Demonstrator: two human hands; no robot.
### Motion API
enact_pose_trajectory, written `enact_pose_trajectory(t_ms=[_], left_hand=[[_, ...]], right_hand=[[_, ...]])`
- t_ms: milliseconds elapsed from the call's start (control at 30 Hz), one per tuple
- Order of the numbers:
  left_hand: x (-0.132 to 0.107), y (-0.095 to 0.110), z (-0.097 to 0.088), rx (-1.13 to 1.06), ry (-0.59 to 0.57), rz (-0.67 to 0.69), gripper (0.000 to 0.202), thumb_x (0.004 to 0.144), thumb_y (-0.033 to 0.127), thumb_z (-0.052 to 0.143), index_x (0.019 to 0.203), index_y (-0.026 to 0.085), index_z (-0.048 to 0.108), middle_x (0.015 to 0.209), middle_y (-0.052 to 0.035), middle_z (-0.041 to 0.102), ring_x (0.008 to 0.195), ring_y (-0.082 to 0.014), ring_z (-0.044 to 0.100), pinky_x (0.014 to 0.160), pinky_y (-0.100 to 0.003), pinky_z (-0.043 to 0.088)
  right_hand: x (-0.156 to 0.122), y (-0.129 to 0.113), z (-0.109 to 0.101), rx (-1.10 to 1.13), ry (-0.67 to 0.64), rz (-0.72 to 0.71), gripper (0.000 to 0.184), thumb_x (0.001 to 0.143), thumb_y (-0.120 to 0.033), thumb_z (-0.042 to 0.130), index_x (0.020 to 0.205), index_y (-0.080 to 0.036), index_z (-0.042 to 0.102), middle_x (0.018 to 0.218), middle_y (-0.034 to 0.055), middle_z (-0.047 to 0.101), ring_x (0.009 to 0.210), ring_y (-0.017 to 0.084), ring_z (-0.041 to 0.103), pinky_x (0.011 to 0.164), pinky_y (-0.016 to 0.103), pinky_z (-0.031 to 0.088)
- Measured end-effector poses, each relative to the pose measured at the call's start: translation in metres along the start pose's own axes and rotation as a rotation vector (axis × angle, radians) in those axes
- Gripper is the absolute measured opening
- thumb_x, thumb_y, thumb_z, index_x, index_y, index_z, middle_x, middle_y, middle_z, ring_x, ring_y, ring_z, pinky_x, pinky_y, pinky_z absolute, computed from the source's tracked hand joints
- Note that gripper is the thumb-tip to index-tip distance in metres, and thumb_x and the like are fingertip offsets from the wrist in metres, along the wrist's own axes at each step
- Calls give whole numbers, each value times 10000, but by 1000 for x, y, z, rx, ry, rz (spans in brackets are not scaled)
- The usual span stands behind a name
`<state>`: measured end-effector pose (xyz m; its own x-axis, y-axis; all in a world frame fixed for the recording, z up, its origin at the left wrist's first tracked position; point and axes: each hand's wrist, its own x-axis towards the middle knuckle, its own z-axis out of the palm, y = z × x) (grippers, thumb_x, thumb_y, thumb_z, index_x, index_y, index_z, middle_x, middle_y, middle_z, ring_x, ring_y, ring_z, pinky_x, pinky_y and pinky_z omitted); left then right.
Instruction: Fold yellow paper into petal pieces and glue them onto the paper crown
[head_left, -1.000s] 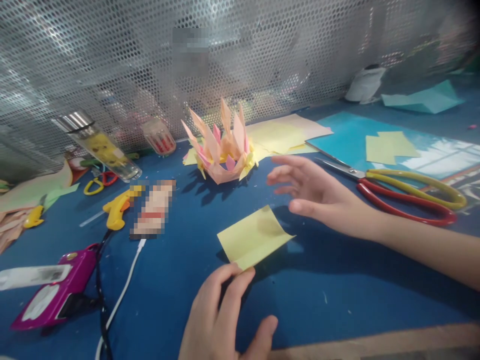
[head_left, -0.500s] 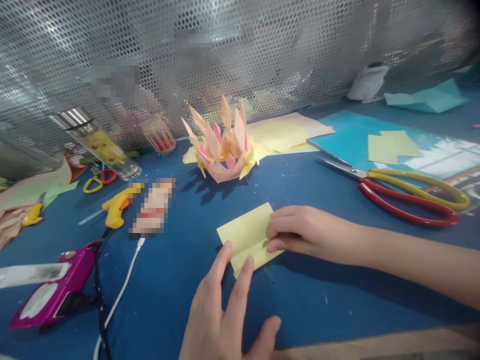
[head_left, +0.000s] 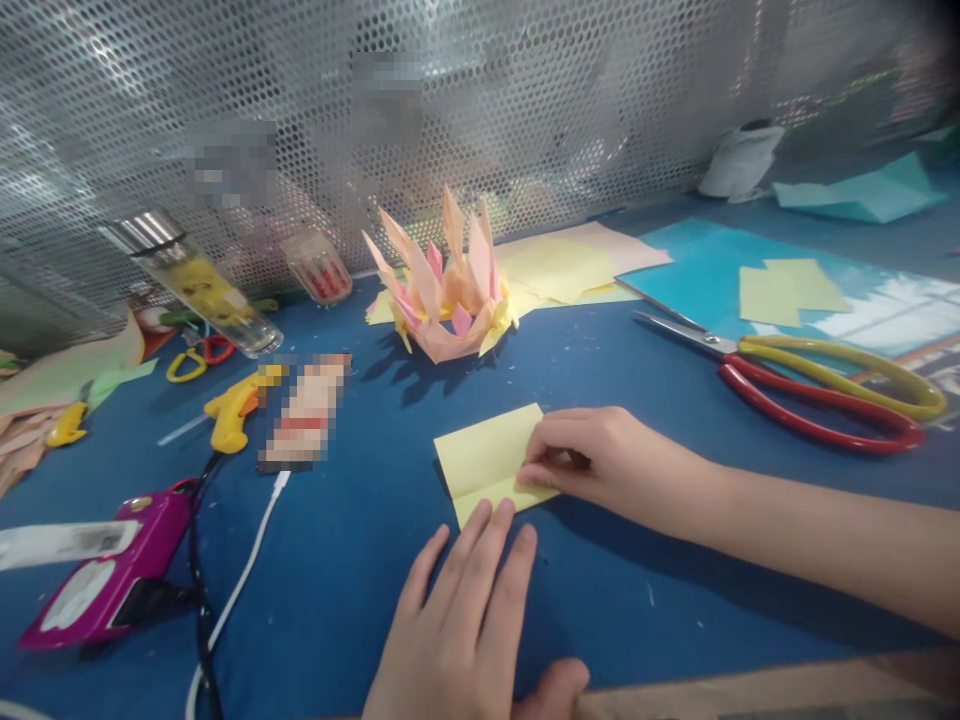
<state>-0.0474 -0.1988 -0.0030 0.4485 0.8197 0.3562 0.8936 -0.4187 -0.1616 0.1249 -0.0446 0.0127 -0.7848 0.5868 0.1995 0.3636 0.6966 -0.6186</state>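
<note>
A pale yellow sheet of paper (head_left: 484,450) lies on the blue table, with a crease running along its near part. My right hand (head_left: 600,450) is closed at the paper's right side, fingertips and thumb pinching it near the crease. Flat over the near edge rests my left hand (head_left: 469,600), its fingers stretched out with the tips touching the paper and the thumb apart. The paper's right end is hidden under my right hand. Beyond it stands a folded paper crown (head_left: 442,320) in peach, pink and yellow.
Large scissors (head_left: 810,390) with red and yellow handles lie to the right. At left are a yellow glue gun (head_left: 229,425), a purple device (head_left: 112,570) with cords, and a glass bottle (head_left: 210,295). A perforated metal panel (head_left: 525,120) rises behind the table.
My left fingers have come closer together and shifted along the paper's near edge. The near strip now lies flatter and looks narrower. My right hand has moved slightly left.
</note>
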Motion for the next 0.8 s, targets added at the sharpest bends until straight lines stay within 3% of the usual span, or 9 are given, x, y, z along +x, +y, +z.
enact_pose_trajectory(t_ms=[433,567,733,800], left_hand=[[0,1,1,-14,-2,-27,555,883,467,480,1321,128,501,1382,-34,515,1264,-174,495,989,-329,400],[-1,0,1,27,-17,4,642,884,570,416,1337,120,486,1389,-43,505,1259,-190,498,971,-336,391],[-4,-1,-1,79,-64,44,716,883,612,343,1403,124,405,1457,-32,420,1304,-212,440,989,-337,367],[-5,-1,-1,85,-78,38,727,883,609,327,1419,121,380,1471,-26,401,1315,-217,420,995,-340,361]], right_hand=[[1,2,5,-11,39,1,84,818,-210,632,740,-182,620,654,-15,617,550,88,542,525,182,412],[0,1,6,-30,16,2,69,827,-180,613,759,-187,607,665,-16,599,571,94,542,535,182,416],[-1,5,4,-113,-4,-272,177,929,-181,444,948,-186,620,921,83,584,836,169,549,734,278,469],[1,5,1,-136,-43,-318,166,933,-262,481,979,-187,622,998,108,573,939,208,520,821,342,457]])
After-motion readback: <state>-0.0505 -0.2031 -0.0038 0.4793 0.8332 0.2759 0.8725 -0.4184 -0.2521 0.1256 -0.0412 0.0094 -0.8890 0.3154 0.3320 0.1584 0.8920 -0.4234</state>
